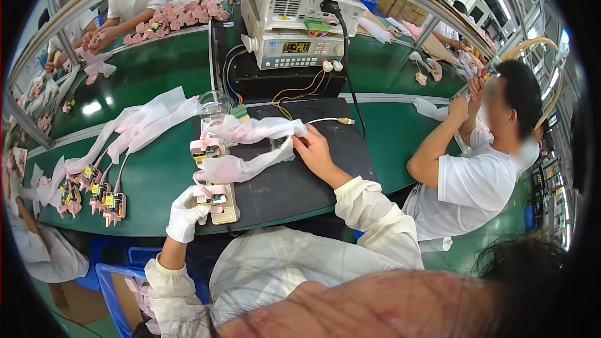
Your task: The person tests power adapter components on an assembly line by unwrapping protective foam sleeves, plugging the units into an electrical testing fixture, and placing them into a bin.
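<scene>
My left hand [189, 214], in a white glove, grips a pink charger with an exposed circuit board [214, 195] at the near end of a beige socket strip [225, 215]. A second pink charger [206, 149] sits farther up the same strip. From these two chargers, cables wrapped in white film [247, 169] stretch right across the black mat [282, 191]. My bare right hand [315, 151] pinches the wrapped cables near their right ends; the exact tips are hidden by the fingers. A clear round bulb [215, 105] stands at the strip's far end.
Several open-board chargers [97, 194] with film-wrapped cables lie to the left on the green bench [156, 216]. Stacked test instruments [300, 50] with loose wires stand behind the mat. A cable with a yellowish connector [345, 121] lies at right. A co-worker [482, 169] sits at right.
</scene>
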A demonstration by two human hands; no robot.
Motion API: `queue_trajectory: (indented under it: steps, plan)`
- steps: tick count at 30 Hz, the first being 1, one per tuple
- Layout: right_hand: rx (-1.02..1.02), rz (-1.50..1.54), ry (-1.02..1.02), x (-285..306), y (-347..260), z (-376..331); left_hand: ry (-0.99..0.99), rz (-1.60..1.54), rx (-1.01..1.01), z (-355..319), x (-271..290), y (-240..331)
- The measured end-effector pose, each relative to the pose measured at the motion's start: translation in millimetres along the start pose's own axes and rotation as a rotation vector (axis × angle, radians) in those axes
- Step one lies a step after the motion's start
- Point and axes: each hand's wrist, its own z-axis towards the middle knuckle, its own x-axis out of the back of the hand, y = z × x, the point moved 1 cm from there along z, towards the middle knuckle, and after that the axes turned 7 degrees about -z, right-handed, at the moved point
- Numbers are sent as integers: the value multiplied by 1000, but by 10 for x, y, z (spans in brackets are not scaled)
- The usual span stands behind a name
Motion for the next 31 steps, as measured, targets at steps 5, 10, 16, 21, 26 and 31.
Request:
queue_trajectory:
  steps: [5,10,16,21,26,31]
  plan:
    - [57,-44,14,-3,-39,-7,-53,-522,-78,-51,91,-6]
    - [47,-56,-44,43,5,-6,-28,-481,-343,-189,-89,188]
    - [132,-124,279,87,-526,-103,-64,-211,-119,-692,-118,321]
    - [197,270,-379,84,-963,-1009,-299,-289,81,-860,-581,379]
    - [280,609,-598,-129,-1442,-1225,-475,-196,188,-864,-721,173]
    - [-325,1229,-635,-439,-1202,-1672,-495,314,106,-788,-674,106]
